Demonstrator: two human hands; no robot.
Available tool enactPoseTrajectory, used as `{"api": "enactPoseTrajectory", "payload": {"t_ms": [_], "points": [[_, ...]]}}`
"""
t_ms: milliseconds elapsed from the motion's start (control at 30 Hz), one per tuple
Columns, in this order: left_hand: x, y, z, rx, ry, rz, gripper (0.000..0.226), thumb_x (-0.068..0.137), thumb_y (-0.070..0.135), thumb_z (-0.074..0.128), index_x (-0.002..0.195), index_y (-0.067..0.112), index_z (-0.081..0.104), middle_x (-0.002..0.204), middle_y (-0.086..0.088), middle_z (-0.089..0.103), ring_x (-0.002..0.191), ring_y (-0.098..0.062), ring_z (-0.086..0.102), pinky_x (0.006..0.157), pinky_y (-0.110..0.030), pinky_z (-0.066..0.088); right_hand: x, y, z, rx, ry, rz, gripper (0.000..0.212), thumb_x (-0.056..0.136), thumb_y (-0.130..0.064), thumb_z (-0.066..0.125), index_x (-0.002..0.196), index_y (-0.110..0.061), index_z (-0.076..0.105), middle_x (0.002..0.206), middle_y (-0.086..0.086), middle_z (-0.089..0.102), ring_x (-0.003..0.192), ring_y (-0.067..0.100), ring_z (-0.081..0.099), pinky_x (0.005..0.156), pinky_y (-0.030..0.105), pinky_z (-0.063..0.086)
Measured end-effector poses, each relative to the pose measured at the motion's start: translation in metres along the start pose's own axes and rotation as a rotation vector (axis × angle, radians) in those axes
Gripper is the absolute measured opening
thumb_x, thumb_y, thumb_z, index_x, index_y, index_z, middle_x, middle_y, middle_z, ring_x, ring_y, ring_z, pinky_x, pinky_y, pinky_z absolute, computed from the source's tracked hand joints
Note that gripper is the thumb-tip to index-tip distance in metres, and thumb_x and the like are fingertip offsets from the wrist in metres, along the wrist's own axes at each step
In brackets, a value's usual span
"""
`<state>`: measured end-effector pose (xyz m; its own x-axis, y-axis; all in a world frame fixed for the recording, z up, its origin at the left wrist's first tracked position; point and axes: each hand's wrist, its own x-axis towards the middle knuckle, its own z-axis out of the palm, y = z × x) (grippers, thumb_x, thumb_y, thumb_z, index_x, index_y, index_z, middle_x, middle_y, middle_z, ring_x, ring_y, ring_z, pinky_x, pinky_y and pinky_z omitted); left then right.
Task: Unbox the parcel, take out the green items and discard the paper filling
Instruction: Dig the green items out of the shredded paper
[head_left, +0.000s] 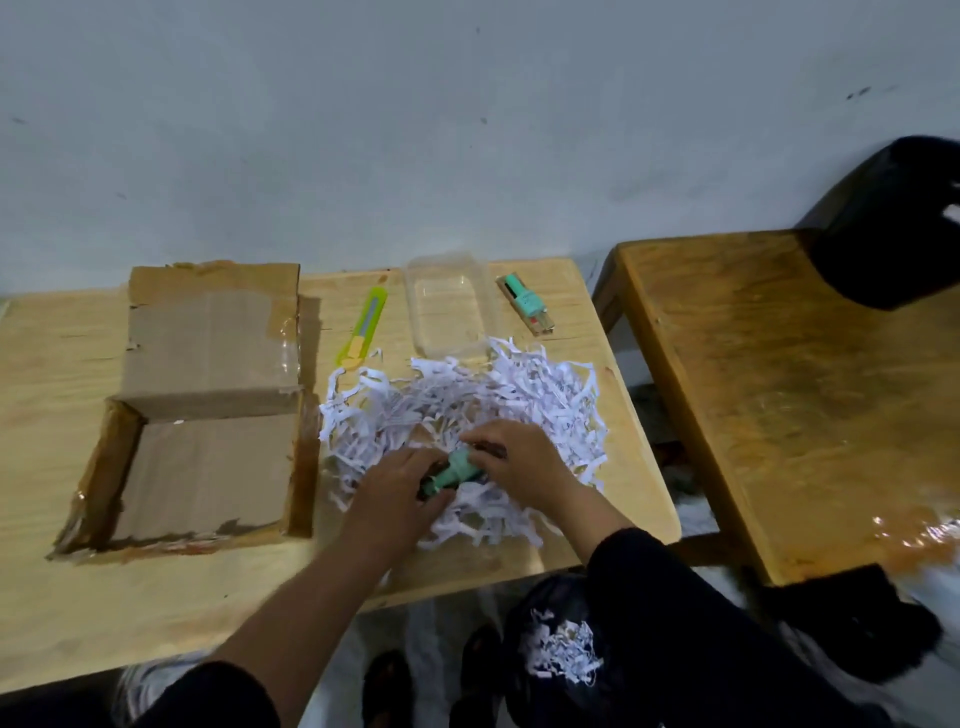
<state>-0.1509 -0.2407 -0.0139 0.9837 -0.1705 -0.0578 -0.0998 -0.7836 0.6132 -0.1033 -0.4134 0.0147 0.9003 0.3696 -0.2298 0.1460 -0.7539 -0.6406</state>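
1. The counter carries everything, so sorting can be done within easy reach.
2. The parcel lies open and emptied at the left, out of the way.
3. The paper filling is heaped beside it, spread so hidden things show; some already sits in a dark bag below the edge.
4. A clear tray waits behind.
5. One green item lies set aside.
6. Another green item is clamped between the left hand and right hand, both closed on it over the shreds.
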Motion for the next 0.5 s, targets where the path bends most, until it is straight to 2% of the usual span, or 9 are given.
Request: {"api": "enactPoseTrajectory", "payload": {"t_ms": [67, 167, 300, 367, 433, 500], "points": [[-0.005, -0.007, 0.003, -0.006, -0.024, -0.015, 0.043, 0.072, 0.029, 0.074, 0.111, 0.019, 0.06, 0.104, -0.005, 0.066, 0.089, -0.022, 0.058, 0.077, -0.037, 0.053, -0.006, 0.003, -0.003, -0.009, -0.063, 0.071, 0.035, 0.091, -0.019, 0.058, 0.125, -0.013, 0.059, 0.129, 0.006, 0.06, 0.117, 0.02, 0.055, 0.093, 0.021, 0.039], [-0.009, -0.014, 0.007, -0.017, -0.006, -0.016, 0.047, 0.071, 0.027, 0.076, 0.114, 0.017, 0.06, 0.106, -0.007, 0.066, 0.092, -0.024, 0.058, 0.078, -0.036, 0.052, -0.011, 0.004, -0.007, -0.025, -0.124, 0.067, 0.042, 0.088, -0.014, 0.063, 0.129, -0.011, 0.055, 0.133, 0.007, 0.056, 0.121, 0.023, 0.052, 0.095, 0.022, 0.038], [-0.008, -0.015, 0.009, -0.033, 0.015, -0.022, 0.046, 0.072, 0.025, 0.075, 0.114, 0.016, 0.059, 0.11, -0.008, 0.065, 0.1, -0.026, 0.056, 0.082, -0.033, 0.045, -0.01, 0.004, -0.005, -0.027, -0.14, 0.087, 0.051, 0.082, -0.002, 0.067, 0.131, -0.009, 0.053, 0.134, 0.01, 0.054, 0.122, 0.025, 0.051, 0.09, 0.011, 0.032], [-0.006, -0.017, 0.01, -0.048, 0.007, -0.019, 0.046, 0.072, 0.025, 0.076, 0.114, 0.016, 0.059, 0.11, -0.007, 0.064, 0.101, -0.026, 0.055, 0.084, -0.034, 0.044, -0.008, -0.001, -0.003, -0.088, -0.092, 0.056, 0.041, 0.081, -0.003, 0.066, 0.122, -0.007, 0.06, 0.124, 0.014, 0.06, 0.114, 0.028, 0.056, 0.095, 0.023, 0.042], [-0.005, -0.02, 0.01, -0.069, 0.009, -0.015, 0.048, 0.07, 0.024, 0.077, 0.114, 0.016, 0.06, 0.111, -0.007, 0.064, 0.102, -0.026, 0.055, 0.086, -0.035, 0.045, -0.007, -0.004, -0.002, -0.145, -0.046, 0.025, 0.029, 0.081, -0.003, 0.065, 0.11, -0.007, 0.067, 0.114, 0.015, 0.064, 0.106, 0.03, 0.058, 0.091, 0.038, 0.048], [-0.005, -0.021, 0.009, -0.111, 0.009, -0.032, 0.049, 0.07, 0.02, 0.077, 0.116, 0.015, 0.059, 0.113, -0.007, 0.064, 0.103, -0.026, 0.055, 0.088, -0.037, 0.048, -0.008, -0.003, 0.001, -0.108, 0.041, 0.012, 0.027, 0.081, -0.002, 0.065, 0.108, -0.008, 0.068, 0.117, 0.014, 0.06, 0.107, 0.029, 0.056, 0.091, 0.039, 0.049]]}}
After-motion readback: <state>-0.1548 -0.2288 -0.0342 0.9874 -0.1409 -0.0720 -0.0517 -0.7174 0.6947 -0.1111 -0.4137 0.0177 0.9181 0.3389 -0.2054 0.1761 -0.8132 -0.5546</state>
